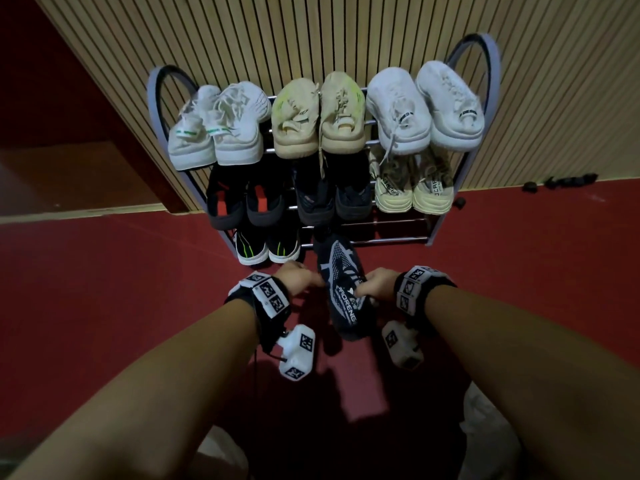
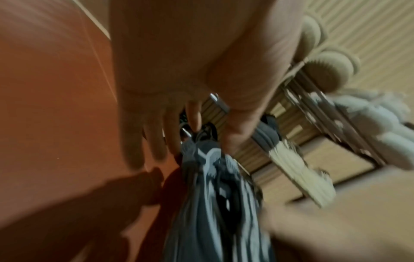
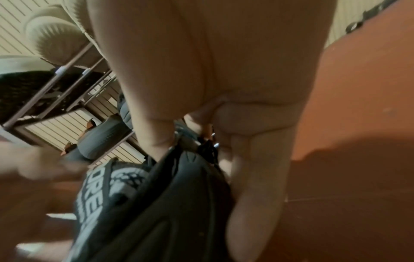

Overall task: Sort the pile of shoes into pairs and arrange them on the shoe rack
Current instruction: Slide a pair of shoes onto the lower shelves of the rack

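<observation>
Red floor (image 1: pixel 104 306), slatted wall behind shoe rack (image 1: pixel 464 188) full of paired shoes. Right hand (image 1: pixel 375 284) gripped dark patterned shoe (image 1: pixel 346 296) just before bottom shelf, toe toward rack. Left hand (image 1: pixel 299 277) beside shoe, fingers spread, thumb touching.

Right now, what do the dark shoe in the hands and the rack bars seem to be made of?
Dark shoe: likely knitted fabric, matte; a woven grey-white pattern shows. Rack bars: probably metal, polished; they glint like chrome.
</observation>
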Motion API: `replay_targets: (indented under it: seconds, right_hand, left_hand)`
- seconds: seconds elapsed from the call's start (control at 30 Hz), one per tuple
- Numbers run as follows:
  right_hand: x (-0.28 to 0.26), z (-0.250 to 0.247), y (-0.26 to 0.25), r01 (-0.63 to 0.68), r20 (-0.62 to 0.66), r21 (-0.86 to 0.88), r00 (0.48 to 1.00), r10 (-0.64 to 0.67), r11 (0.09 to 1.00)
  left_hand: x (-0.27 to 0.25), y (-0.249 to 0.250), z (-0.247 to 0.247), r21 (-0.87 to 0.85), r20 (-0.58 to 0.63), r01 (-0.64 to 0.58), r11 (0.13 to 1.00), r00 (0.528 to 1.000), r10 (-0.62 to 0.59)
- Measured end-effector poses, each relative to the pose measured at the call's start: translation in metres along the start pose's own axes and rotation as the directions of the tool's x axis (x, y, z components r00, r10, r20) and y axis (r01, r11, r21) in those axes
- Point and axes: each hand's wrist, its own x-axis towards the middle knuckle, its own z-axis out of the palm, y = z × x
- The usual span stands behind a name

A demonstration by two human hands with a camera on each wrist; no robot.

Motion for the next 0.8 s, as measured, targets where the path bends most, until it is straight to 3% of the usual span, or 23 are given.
replay_targets:
  seconds: [0.1,0.2,0.3,0.43,0.57,0.7,0.8]
  right_hand:
    - [0.010,0.006,-0.009,-0.038,0.022,0.102,0.999,0.036,0.994]
    - [0.018,0.008,-0.026,-0.059,0.065,0.177,0.997,0.048,0.982]
    - [0.026,0.010,-0.038,-0.100,0.117,0.251,0.991,0.072,0.963]
    - [0.039,0.012,-0.031,-0.028,0.099,0.217,0.995,0.006,0.976]
    - [0.033,0.007,-0.027,-0.027,0.184,0.396,0.982,-0.051,0.918]
    - [0.041,-0.003,-0.030,-0.012,0.217,0.414,0.973,-0.085,0.910]
    - [0.056,-0.011,-0.033,-0.104,0.260,0.471,0.965,-0.025,0.876]
  left_hand:
    - [-0.005,0.003,0.013,0.018,0.140,-0.034,0.999,0.990,0.031]
    - [0.000,0.005,0.022,0.067,0.180,-0.065,0.996,0.982,0.052]
    - [0.014,-0.001,0.023,0.118,0.148,-0.070,0.991,0.988,0.052]
    - [0.027,-0.010,0.027,0.218,0.037,-0.100,0.971,0.995,0.094]
    - [0.042,-0.014,0.028,0.381,-0.007,-0.143,0.914,0.988,0.157]
    - [0.050,-0.006,0.017,0.262,0.005,-0.193,0.946,0.980,0.198]
    - [0.056,-0.003,0.005,0.208,-0.024,-0.209,0.956,0.976,0.219]
